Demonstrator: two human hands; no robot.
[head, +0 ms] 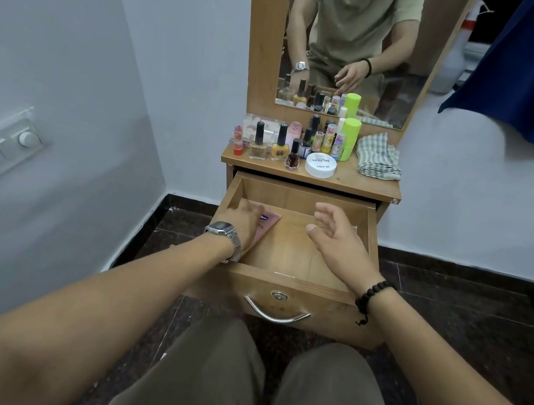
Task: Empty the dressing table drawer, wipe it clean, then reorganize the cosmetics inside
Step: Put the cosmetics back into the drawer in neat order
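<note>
One item in the drawer: a flat pink case [267, 225] lies at centre-left of the frame, against the drawer's left side; the rest of the drawer floor is bare.
Left hand [244, 221]: rests palm-down on the pink case with fingers flat over it; whether they curl under an edge is hidden, so I cannot tell if it is gripped or only pressed.
Right hand [334, 232]: hovers over the drawer's right half, fingers spread wide, holding nothing, probably ready to help lift or to take the case.
Drawer [291, 281]: pulled fully out at mid-frame, so both hands reach its floor freely.
Cosmetics [297, 144]: nail-polish bottles, tubes, a white jar and a green bottle stand crowded on the tabletop above, likely parked there to clear the drawer.
Checked cloth [379, 155]: folded at the tabletop's right end, near the bottles, handy for wiping.
Stage: emptying looks nearly done; wiping appears not yet begun.
</note>
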